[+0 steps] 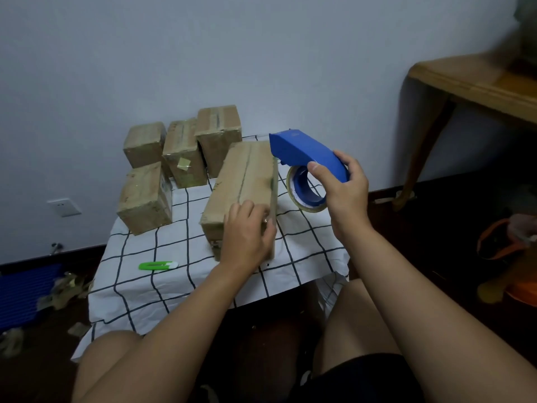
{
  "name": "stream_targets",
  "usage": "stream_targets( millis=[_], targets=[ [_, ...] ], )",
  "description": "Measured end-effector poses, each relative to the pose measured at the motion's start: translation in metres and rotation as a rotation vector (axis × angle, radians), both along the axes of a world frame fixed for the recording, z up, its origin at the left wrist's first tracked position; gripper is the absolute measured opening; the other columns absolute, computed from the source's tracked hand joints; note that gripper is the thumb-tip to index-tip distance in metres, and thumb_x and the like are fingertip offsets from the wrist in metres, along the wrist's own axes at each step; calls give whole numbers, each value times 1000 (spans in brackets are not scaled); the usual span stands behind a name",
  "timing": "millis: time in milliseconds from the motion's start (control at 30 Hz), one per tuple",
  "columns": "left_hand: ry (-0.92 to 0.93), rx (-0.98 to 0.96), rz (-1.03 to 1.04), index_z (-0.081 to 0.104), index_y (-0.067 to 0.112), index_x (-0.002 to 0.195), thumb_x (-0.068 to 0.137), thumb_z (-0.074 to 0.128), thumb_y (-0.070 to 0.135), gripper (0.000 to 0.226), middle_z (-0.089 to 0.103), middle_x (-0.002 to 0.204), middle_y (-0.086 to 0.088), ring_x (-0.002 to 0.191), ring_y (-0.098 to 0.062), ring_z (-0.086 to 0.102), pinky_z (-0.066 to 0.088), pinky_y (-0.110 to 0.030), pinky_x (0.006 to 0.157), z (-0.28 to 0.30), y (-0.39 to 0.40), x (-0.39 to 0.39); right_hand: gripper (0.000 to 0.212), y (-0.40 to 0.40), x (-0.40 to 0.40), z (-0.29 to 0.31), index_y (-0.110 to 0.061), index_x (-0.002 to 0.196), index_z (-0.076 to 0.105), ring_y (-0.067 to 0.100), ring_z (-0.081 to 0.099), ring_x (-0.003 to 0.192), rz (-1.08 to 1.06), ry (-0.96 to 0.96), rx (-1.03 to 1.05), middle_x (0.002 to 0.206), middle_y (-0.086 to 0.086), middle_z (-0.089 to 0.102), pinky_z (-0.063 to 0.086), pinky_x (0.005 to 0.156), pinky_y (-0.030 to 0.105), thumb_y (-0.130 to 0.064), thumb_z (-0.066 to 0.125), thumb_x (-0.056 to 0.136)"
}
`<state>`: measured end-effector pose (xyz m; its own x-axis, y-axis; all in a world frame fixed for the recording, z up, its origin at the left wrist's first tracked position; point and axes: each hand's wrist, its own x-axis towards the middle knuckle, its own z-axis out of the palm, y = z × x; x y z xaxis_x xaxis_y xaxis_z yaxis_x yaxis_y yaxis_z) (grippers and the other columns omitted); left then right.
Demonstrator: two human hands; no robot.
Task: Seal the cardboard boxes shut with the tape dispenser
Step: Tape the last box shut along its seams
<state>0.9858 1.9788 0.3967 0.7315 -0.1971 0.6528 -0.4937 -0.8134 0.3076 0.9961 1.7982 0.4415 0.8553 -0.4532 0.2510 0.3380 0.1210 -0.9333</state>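
A long cardboard box [242,175] lies in the middle of the small table, its top seam running away from me. My left hand [247,232] rests on the box's near end, fingers curled over the top right edge. To the right of the box, my right hand [343,190] grips a blue tape dispenser [305,154] holding a roll of tape [305,190], lifted above the table. The dispenser's front end sits close to the box's far right corner.
Several other cardboard boxes [145,196] stand at the table's back left. A green utility knife [158,266] lies on the checked tablecloth [162,292] at the front left. A wooden table [470,80] stands at right. Tape scraps [65,289] litter the floor at left.
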Motion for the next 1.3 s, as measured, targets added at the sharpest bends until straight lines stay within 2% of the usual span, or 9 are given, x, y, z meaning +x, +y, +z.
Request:
stream_targets(
  millis=[267, 433, 533, 733, 867, 1033, 1133, 1233, 1300],
  targets=[
    [294, 197, 281, 55, 23, 130, 89, 57, 54, 51, 48, 138, -8, 124, -31, 40, 29, -44, 104, 10, 38, 6, 56, 11, 9, 12, -26, 118, 61, -1, 65, 93, 17, -25, 12, 115, -5, 63, 51, 73, 12, -39, 84, 69],
    [323, 304, 155, 55, 22, 119, 92, 55, 25, 27, 54, 132, 0, 125, -22, 46, 21, -42, 109, 23, 58, 20, 57, 15, 9, 15, -26, 118, 61, 1, 65, 96, 37, -22, -18, 115, -8, 63, 52, 76, 16, -41, 83, 68],
    [354, 298, 172, 50, 27, 126, 81, 58, 9, 49, 54, 132, 2, 129, -22, 43, 19, -46, 111, 32, 82, 26, 50, 9, 9, 22, -31, 115, 60, -4, 64, 93, 24, -41, -30, 114, -10, 62, 52, 74, 14, -39, 83, 72],
    [287, 368, 171, 38, 36, 145, 94, 52, 39, 52, 36, 152, -3, 136, -28, 31, 24, -47, 109, 20, 50, 37, 52, 5, 11, 33, -27, 120, 59, 7, 62, 102, -8, -78, -53, 116, -8, 60, 51, 74, 13, -37, 83, 75],
    [273, 326, 74, 54, 32, 130, 92, 56, 17, 42, 53, 135, 0, 124, -26, 44, 31, -41, 98, 16, 40, 51, 49, 2, 9, 33, -32, 117, 58, 9, 62, 104, -3, -85, -85, 117, -8, 59, 52, 76, 16, -37, 83, 75],
    [336, 379, 29, 55, 26, 129, 77, 60, 1, 57, 47, 144, 2, 132, -22, 40, 27, -41, 107, 22, 71, 56, 48, -9, 5, 36, -31, 118, 59, 4, 62, 101, -26, -93, -93, 116, -10, 60, 52, 78, 16, -35, 83, 76],
    [249, 274, 19, 54, 22, 130, 89, 52, 30, 42, 43, 149, -3, 139, -26, 34, 26, -47, 111, 22, 47, 40, 47, -8, 5, 38, -30, 118, 59, -1, 61, 97, -38, -98, -97, 114, -11, 59, 51, 77, 14, -33, 83, 78],
    [303, 241, 61, 45, 29, 138, 83, 27, 80, 78, 38, 151, -2, 139, -25, 32, 23, -48, 113, 19, -9, 28, 47, -4, 4, 38, -30, 118, 58, 3, 61, 100, -36, -105, -96, 114, -11, 59, 50, 77, 14, -33, 82, 78],
    [361, 230, 164, 47, 23, 135, 73, 22, 91, 95, 42, 148, -4, 135, -27, 34, 23, -48, 111, 16, -40, 27, 47, -4, 1, 37, -29, 118, 58, 7, 62, 103, -41, -110, -95, 114, -10, 59, 51, 77, 15, -31, 82, 78]
  ],
)
